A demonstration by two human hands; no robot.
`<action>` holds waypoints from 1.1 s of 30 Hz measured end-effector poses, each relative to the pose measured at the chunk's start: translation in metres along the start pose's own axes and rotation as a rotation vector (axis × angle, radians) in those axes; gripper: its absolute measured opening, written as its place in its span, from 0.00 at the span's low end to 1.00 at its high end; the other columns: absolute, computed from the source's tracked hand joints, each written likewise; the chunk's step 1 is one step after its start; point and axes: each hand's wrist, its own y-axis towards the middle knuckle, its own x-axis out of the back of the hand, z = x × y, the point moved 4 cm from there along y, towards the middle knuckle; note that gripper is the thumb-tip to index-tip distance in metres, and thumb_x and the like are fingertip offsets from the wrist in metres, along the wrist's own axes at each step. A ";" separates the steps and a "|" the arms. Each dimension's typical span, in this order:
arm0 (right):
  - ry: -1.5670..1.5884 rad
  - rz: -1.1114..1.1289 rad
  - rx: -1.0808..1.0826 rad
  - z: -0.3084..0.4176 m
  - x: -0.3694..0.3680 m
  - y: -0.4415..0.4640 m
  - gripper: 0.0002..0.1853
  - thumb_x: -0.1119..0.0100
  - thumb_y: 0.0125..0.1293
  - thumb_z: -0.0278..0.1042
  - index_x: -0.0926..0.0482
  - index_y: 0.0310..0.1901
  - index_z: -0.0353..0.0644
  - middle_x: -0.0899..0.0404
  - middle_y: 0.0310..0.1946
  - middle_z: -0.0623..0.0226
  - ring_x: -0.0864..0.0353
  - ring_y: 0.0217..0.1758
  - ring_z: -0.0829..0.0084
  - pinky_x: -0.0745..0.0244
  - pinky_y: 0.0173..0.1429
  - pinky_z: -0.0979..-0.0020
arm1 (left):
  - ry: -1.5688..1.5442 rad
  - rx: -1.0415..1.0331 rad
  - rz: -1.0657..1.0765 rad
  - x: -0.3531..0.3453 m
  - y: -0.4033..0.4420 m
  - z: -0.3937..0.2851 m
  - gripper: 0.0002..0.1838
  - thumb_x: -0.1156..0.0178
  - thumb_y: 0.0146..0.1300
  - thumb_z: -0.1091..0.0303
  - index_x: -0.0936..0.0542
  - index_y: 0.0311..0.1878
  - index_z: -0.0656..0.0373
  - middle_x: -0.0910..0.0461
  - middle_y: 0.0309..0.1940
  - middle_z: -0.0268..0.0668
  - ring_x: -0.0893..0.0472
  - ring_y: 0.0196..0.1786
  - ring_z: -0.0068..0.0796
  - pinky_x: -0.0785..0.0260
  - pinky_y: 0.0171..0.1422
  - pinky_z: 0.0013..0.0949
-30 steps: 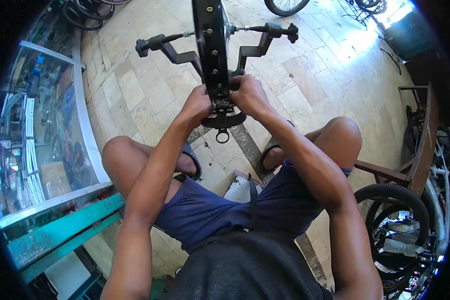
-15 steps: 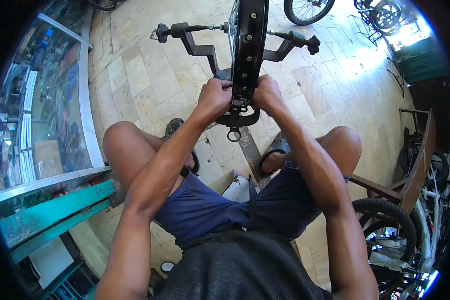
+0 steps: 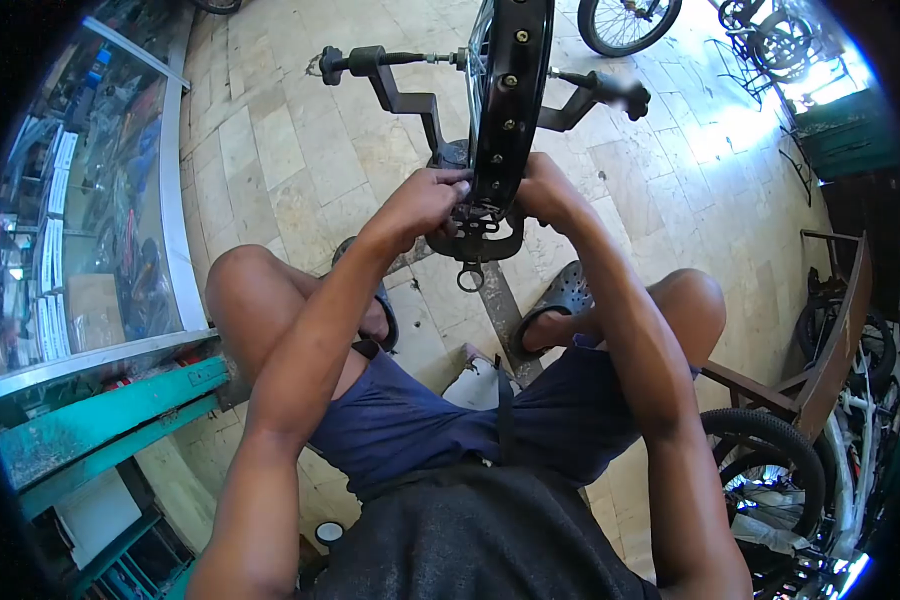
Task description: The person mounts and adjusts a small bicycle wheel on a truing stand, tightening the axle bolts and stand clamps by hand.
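Head view, from where I'm standing: black wheel rim (image 3: 510, 103) upright between the metal stand's (image 3: 410, 103) arms over the tiled floor (image 3: 310, 150), presumably so the stand takes the weight, left hand (image 3: 422, 202) and right hand (image 3: 548, 192) flanking its near end, fingers (image 3: 454, 176) curled in, partly hidden, can't tell if either set grips.

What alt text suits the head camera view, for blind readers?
A bare left hand and bare right hand flank the lower end of a black metal wheel rim, mounted in a black metal stand over pale floor tiles. A teal painted bench stands lower left; a black bicycle tyre, lower right.
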 end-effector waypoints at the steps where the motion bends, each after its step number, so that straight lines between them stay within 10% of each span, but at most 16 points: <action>1: -0.057 -0.019 -0.021 0.005 0.003 -0.008 0.12 0.30 0.61 0.29 0.13 0.42 0.29 0.13 0.29 0.60 0.15 0.31 0.74 0.21 0.35 0.68 | -0.004 0.001 -0.001 0.001 -0.002 -0.002 0.15 0.38 0.70 0.64 0.13 0.50 0.66 0.13 0.35 0.39 0.15 0.31 0.27 0.24 0.34 0.30; 19: -0.076 -0.219 -0.097 0.007 -0.006 -0.017 0.13 0.27 0.59 0.28 0.13 0.42 0.28 0.12 0.29 0.56 0.11 0.29 0.70 0.16 0.37 0.67 | 0.078 -0.097 -0.211 -0.019 -0.006 -0.013 0.18 0.27 0.63 0.58 0.12 0.45 0.64 0.12 0.33 0.36 0.16 0.32 0.23 0.25 0.36 0.31; 33: -0.107 -0.152 -0.044 -0.027 -0.006 0.016 0.13 0.27 0.59 0.29 0.12 0.44 0.33 0.12 0.32 0.53 0.11 0.32 0.66 0.17 0.39 0.63 | 0.131 -0.232 -0.108 -0.010 0.004 -0.012 0.13 0.39 0.68 0.67 0.11 0.46 0.65 0.14 0.27 0.34 0.19 0.27 0.21 0.27 0.31 0.30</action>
